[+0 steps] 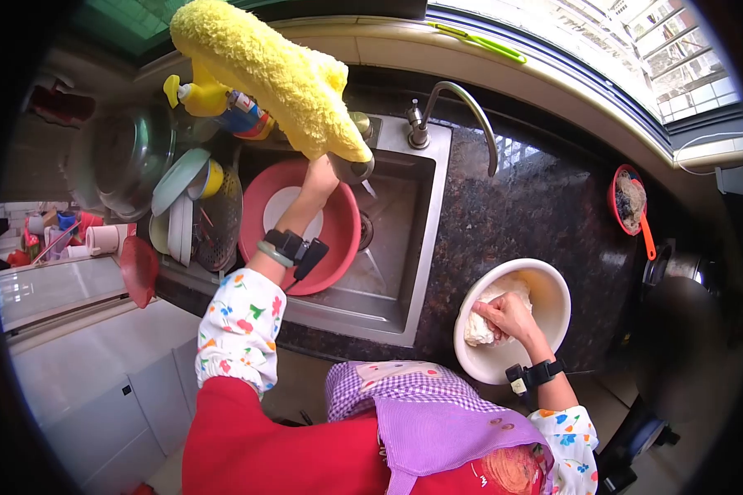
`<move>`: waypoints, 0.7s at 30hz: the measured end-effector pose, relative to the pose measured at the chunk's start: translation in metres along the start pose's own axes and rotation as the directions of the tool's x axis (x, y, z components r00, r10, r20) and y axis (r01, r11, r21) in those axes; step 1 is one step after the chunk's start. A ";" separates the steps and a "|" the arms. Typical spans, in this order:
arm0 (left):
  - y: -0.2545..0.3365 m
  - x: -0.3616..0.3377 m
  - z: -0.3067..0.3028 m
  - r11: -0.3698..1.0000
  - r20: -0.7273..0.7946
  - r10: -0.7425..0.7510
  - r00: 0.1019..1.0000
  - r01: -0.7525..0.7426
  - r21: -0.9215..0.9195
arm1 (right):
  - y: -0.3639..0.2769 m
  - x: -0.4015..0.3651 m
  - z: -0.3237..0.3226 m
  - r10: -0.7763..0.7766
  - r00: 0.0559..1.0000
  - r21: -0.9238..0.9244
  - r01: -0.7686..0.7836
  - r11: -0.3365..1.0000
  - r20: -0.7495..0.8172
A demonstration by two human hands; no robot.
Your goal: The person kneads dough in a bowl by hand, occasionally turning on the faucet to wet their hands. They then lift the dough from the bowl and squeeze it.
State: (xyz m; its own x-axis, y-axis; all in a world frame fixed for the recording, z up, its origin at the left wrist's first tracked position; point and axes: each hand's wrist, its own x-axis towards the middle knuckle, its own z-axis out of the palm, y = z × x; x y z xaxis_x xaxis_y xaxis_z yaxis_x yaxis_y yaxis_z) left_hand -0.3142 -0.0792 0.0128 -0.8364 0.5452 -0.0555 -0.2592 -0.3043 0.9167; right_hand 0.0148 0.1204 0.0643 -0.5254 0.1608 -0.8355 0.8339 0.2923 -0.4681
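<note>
My right hand is inside a white bowl, its fingers curled into a lump of white dough. The bowl stands on the dark counter, to the right of the sink. Over the sink, my left arm reaches across a red basin; a pale round dish shows inside it. My left hand is at the lower end of a fluffy yellow cloth, which hides its fingers. Whether it grips anything cannot be made out.
A curved faucet rises behind the metal sink. Stacked dishes and a yellow spray bottle stand at the left. On the right of the counter is a red-orange strainer with stuff in it.
</note>
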 end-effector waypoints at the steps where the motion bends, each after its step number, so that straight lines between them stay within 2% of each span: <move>1: -0.006 -0.009 -0.004 0.984 0.033 -0.150 0.988 0.152 -0.092 | 0.002 0.001 0.000 -0.030 1.000 -0.005 0.030 1.000 -0.002; 3: -0.023 -0.017 -0.012 0.862 0.168 -0.369 0.914 0.404 -0.305 | 0.004 0.003 -0.001 -0.021 1.000 -0.013 0.021 1.000 0.015; 4: -0.039 -0.021 -0.009 0.833 0.148 -0.382 0.912 0.409 -0.373 | 0.003 0.004 -0.002 -0.016 1.000 -0.013 0.016 1.000 0.027; 7: -0.080 -0.017 -0.007 0.688 0.228 -0.433 0.872 0.483 -0.542 | 0.003 0.005 -0.002 -0.002 1.000 -0.025 0.003 1.000 0.023; 11: -0.114 -0.016 -0.020 0.674 0.296 -0.353 0.888 0.461 -0.578 | 0.004 0.001 0.002 0.003 1.000 -0.017 -0.003 1.000 -0.013; 13: -0.125 -0.012 -0.030 0.776 0.314 -0.281 0.907 0.407 -0.482 | 0.005 0.002 0.003 -0.019 1.000 0.018 0.019 1.000 -0.016; 14: -0.123 -0.009 -0.026 0.775 0.312 -0.285 0.906 0.410 -0.481 | 0.004 0.002 0.002 -0.016 1.000 0.020 0.017 1.000 -0.013; 15: -0.114 -0.006 -0.015 0.783 0.123 -0.403 0.907 0.411 -0.467 | 0.002 0.001 0.000 -0.010 1.000 0.001 0.010 1.000 0.003; 16: -0.104 -0.005 -0.006 0.790 -0.072 -0.497 0.865 0.416 -0.451 | 0.000 0.001 0.000 -0.003 1.000 -0.017 0.003 1.000 0.018; 17: -0.089 -0.004 0.003 0.824 -0.031 -0.488 0.872 0.449 -0.346 | 0.001 0.002 0.000 0.001 1.000 -0.011 -0.001 1.000 0.018; 18: -0.089 -0.002 0.000 0.821 -0.026 -0.492 0.870 0.455 -0.345 | 0.002 0.004 0.000 -0.003 1.000 -0.019 0.003 1.000 0.026; 20: -0.082 0.004 -0.005 0.861 0.265 -0.481 0.835 0.508 -0.037 | 0.001 0.004 -0.002 -0.002 1.000 -0.029 0.003 1.000 0.028; 21: -0.082 0.005 -0.001 0.841 0.264 -0.515 0.815 0.540 -0.025 | -0.002 0.003 -0.003 0.003 1.000 -0.036 -0.002 0.999 0.029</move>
State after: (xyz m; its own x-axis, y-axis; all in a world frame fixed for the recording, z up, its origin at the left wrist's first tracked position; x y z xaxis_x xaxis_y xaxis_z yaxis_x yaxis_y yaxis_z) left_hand -0.2978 -0.0519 -0.0628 -0.4210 0.8074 -0.4133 -0.6815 0.0191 0.7315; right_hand 0.0117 0.1228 0.0636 -0.5182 0.1345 -0.8446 0.8282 0.3255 -0.4562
